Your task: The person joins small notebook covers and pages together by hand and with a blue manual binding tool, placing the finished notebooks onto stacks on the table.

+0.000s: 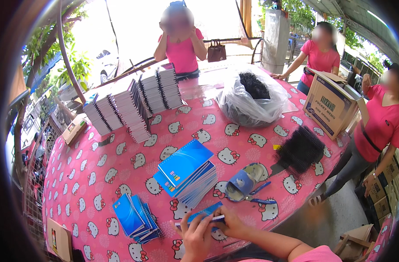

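Observation:
Near the table's front edge I hold a small blue-covered notebook (pixel 203 212) between both hands. My left hand (pixel 198 236) is closed on its near left side, fingers bent over the edge. My right hand (pixel 231 223) pinches the right end. Left of my hands lies a low pile of blue spiral-bound notebooks (pixel 136 218). Just beyond them stands a taller stack of blue-covered notebooks (pixel 186 163). To the right, pliers with blue handles (pixel 261 201) lie beside a blue slipper-shaped item (pixel 239 185). A heap of black spiral coils (pixel 300 149) sits farther right.
Tall rows of notebooks (pixel 134 109) stand at the back left. A clear plastic bag (pixel 251 109) holds black coils, and a cardboard box (pixel 330 105) stands at the right. People in pink shirts are at the far side and right of the pink patterned tablecloth (pixel 94 179).

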